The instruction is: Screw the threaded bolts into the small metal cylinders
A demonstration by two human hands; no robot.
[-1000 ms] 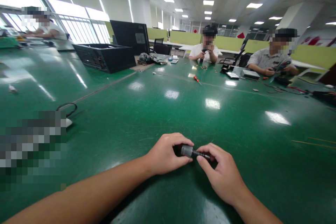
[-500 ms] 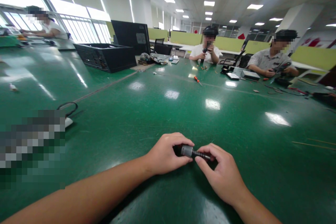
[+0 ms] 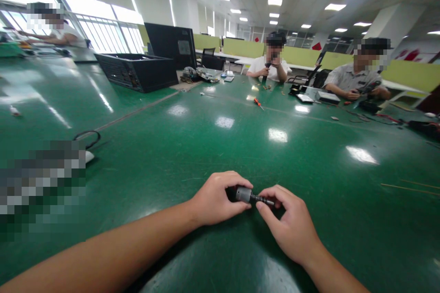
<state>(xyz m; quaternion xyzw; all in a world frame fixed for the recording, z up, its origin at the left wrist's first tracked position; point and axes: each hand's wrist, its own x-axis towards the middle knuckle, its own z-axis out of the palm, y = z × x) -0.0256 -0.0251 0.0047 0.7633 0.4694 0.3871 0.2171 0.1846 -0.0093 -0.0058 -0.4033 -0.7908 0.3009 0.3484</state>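
Observation:
In the head view my left hand is closed around a small metal part, a grey cylinder with a dark, ridged shaft pointing right. Thumb and fingertips grip the cylinder from two sides, and its left end lies in shadow inside the hand. My right hand is closed on the shaft, with the thumb below and the fingers above and behind. The shaft's bright tip shows between them. Both hands are low over the green table.
A long pixelated thing with a black cable loop lies at left. Farther back are an open black case, an orange screwdriver and small electronic parts. Thin sticks lie at right. Several people sit around the table.
Both hands keep nearly the same hold on the metal part, which has shifted very slightly in view. At far left, a seated person's arm has moved outward a little.

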